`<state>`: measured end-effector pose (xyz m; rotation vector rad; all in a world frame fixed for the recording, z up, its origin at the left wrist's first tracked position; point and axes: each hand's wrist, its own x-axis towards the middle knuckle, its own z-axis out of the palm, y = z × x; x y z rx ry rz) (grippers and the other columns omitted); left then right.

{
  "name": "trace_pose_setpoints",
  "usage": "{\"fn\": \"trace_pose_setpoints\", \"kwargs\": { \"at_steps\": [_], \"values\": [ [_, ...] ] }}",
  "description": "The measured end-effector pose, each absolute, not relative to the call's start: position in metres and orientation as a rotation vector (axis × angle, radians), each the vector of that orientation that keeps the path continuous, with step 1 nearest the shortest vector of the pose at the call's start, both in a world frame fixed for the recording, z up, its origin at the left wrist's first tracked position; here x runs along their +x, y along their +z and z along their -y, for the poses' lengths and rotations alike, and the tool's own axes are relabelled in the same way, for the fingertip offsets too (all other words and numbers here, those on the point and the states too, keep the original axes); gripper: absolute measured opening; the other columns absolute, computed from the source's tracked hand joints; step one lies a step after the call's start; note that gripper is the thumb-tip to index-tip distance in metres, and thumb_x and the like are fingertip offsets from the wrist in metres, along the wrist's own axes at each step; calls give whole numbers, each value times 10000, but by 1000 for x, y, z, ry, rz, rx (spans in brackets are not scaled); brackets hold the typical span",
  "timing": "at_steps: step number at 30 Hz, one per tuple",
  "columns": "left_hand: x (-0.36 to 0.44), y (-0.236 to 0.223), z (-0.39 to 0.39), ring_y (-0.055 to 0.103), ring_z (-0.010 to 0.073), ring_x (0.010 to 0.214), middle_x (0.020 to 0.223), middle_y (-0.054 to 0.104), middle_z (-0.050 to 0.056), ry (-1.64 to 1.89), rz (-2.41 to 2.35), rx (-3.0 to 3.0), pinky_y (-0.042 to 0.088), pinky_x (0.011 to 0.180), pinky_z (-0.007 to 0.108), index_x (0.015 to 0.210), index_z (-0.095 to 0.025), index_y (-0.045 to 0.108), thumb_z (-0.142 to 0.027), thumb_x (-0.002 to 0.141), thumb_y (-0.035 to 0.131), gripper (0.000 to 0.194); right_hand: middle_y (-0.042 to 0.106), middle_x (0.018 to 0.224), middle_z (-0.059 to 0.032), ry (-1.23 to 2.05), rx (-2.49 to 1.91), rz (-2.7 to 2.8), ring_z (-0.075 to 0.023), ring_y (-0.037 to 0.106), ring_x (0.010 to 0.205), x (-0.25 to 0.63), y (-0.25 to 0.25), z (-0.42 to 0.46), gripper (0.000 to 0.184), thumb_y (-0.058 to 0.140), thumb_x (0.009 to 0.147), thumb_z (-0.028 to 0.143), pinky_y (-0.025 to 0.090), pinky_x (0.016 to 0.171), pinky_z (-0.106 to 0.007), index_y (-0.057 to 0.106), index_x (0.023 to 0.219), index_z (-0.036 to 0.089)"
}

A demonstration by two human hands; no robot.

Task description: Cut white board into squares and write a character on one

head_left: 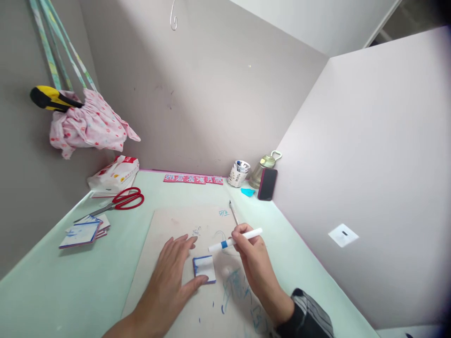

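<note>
A small square white card with blue-marked edges lies on the drawing board. My left hand rests flat beside it, fingers stretched out, the thumb tip touching the card's lower right edge. Above and right of the card, my right hand grips a white marker with a blue band, its left end pointing toward the card. A slim pen-like tool with a dark tip extends beyond the right fingers; whether they hold it or it lies on the board is unclear.
Red-handled scissors and stacked blue-streaked cards lie at left. Along the back are a tissue pack, a pink lettered strip, a pen cup, a bottle and a phone. A pink cloth bundle hangs upper left.
</note>
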<state>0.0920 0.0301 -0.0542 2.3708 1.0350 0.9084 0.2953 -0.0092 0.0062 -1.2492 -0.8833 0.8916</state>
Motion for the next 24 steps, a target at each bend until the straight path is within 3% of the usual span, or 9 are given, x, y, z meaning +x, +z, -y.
{"fn": "trace_pose_setpoints", "kwargs": {
  "at_steps": [3,5,6,9,13,16,19,22,24],
  "values": [
    [87,-48,-26,580,253,1217,1210,655,57,885,-916,2379,314,1174,582,1311,-274,464,-366,944,554,389,540,671,20,984,-1297,1053,-165,484,650,286,-1,20,195,715,831,437,373,644,-292,680,795,249],
    [85,-46,-22,652,191,1007,997,675,5,760,-789,2426,291,1186,571,1122,-265,556,-295,985,466,166,585,685,-3,1116,-1306,1157,-187,532,677,279,-3,27,237,677,858,482,398,677,-315,730,830,253],
    [84,-44,-21,658,164,888,890,654,-15,695,-747,2446,288,1184,573,1011,-250,570,-257,997,418,153,593,681,-12,1173,-1314,1180,-197,546,686,276,-3,31,267,659,867,504,406,691,-326,746,839,253],
    [85,-37,-16,619,146,708,741,585,-31,589,-710,2488,357,1131,560,829,-224,525,-216,1004,328,263,583,652,-15,1245,-1344,1110,-206,551,695,267,-6,39,320,649,862,547,414,729,-345,758,816,249],
    [85,-26,-15,593,171,661,732,609,-10,512,-683,2469,516,865,422,792,-231,492,-236,1001,286,293,580,655,-8,1306,-1336,929,-186,531,688,264,-9,41,320,690,830,540,409,745,-332,749,800,227],
    [74,-28,-18,576,193,685,719,621,7,438,-756,2396,490,724,335,761,-235,502,-265,987,306,300,533,603,17,1246,-1303,815,-149,486,623,283,-2,29,319,710,819,504,400,670,-286,713,719,200],
    [59,-36,-21,529,192,655,645,562,-6,418,-894,2231,432,620,278,715,-244,507,-401,976,364,336,418,521,59,1048,-1176,557,-123,453,580,316,10,12,338,778,756,452,419,643,-252,617,604,197],
    [53,-38,-22,474,166,624,649,495,-29,441,-967,1955,369,581,253,765,-251,536,-544,963,340,404,482,565,65,944,-1111,505,-105,462,576,332,13,5,299,765,786,477,472,694,-262,675,799,192],
    [56,-34,-21,409,146,588,613,409,-52,385,-966,1741,311,558,244,866,-254,561,-602,952,311,437,556,603,54,947,-1182,654,-95,450,531,326,9,9,355,662,882,523,460,618,-250,676,1033,202]
  ]
}}
